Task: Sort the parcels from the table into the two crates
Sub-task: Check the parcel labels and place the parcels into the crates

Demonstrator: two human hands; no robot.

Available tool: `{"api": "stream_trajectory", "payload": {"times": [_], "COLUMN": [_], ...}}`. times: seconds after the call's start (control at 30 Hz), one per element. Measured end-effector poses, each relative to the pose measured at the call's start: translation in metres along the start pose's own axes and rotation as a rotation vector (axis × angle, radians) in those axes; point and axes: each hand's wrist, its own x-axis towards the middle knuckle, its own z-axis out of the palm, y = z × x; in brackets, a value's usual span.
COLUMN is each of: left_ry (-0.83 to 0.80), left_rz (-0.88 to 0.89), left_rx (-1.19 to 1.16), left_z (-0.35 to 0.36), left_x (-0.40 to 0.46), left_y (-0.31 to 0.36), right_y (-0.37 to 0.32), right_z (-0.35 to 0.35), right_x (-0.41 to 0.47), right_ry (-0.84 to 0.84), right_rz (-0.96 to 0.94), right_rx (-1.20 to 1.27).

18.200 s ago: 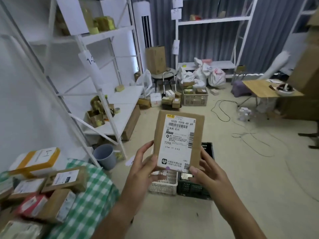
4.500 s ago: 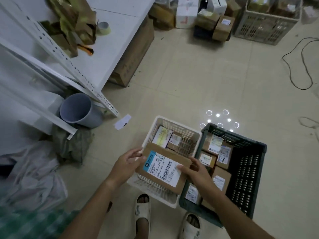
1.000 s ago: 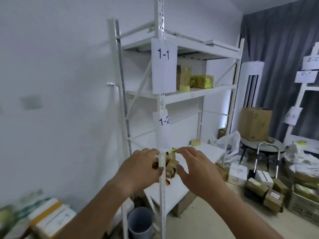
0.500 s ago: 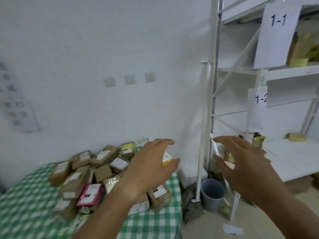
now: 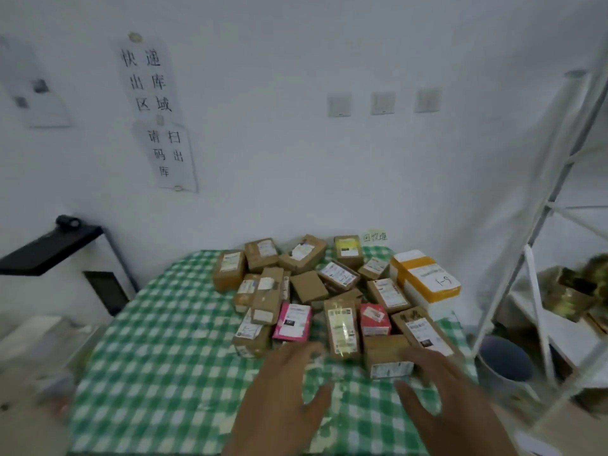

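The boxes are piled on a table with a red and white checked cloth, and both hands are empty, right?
Not quite. The head view shows the cloth is green and white. The boxes are piled on it, and both the left hand and right hand are empty.

- Your left hand (image 5: 285, 386) is bare: no glove, ring or watch shows on it.
- Your right hand (image 5: 450, 394) is bare too, its fingers blurred.
- Both forearms run bare to the near edge of the view, with no sleeve in sight.
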Motion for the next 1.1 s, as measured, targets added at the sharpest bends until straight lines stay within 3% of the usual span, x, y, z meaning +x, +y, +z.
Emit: {"api": "stream_trajectory", "payload": {"times": [0.13,0.4,0.77,1.1], "left_ry": [-0.014,0.056,0.056,0.05], "left_rz": [-0.085,-0.149,-0.222,-0.502], "left_rx": [0.01,-0.095,-0.163,-0.077], "left_z": [-0.032,-0.046,0.008,0.058], "left_x": [-0.015,-0.001,0.05,0.1], "left_y": [-0.09,-0.162,-0.174,-0.204], "right_y": [-0.053,-0.106,-0.056,-0.017], "right_z": [0.079,0.123,0.127,0.116], "right_x": [0.018,0.056,0.092,0.123], "right_ry": [-0.205,-0.224,-0.255,-0.245], "right_rz": [-0.026,-0.074,-0.001,0.05], "right_rx": [0.047,-0.023,0.023,0.137]}}
